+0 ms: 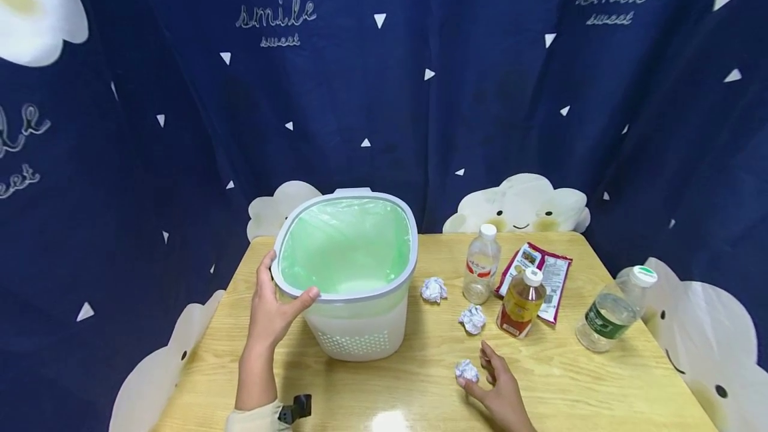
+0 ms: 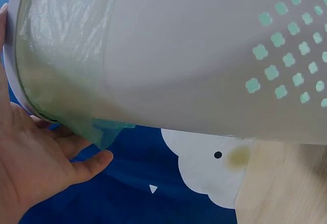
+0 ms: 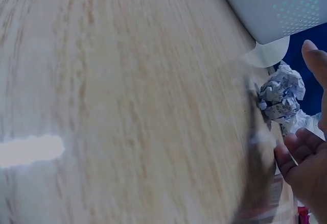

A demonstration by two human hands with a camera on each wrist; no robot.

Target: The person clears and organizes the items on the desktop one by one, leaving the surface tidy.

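Note:
A white trash bin (image 1: 360, 345) with a green plastic liner (image 1: 345, 245) stands left of centre on the table. My left hand (image 1: 273, 312) holds its rim at the front left corner, fingers on the left side and thumb at the front. In the left wrist view, the fingers (image 2: 66, 140) lie by the liner's overhanging edge. Near the table's front, my right hand (image 1: 501, 392) reaches around a crumpled paper ball (image 1: 467, 371), thumb and fingers apart. The right wrist view shows this paper ball (image 3: 282, 94) between them, apparently not gripped.
Two more paper balls (image 1: 472, 319) (image 1: 434, 290) lie right of the bin. Behind them stand a clear bottle (image 1: 480, 269) and an amber drink bottle (image 1: 521, 305), beside a red snack packet (image 1: 555, 279). A green-labelled bottle (image 1: 613, 315) stands near the right edge.

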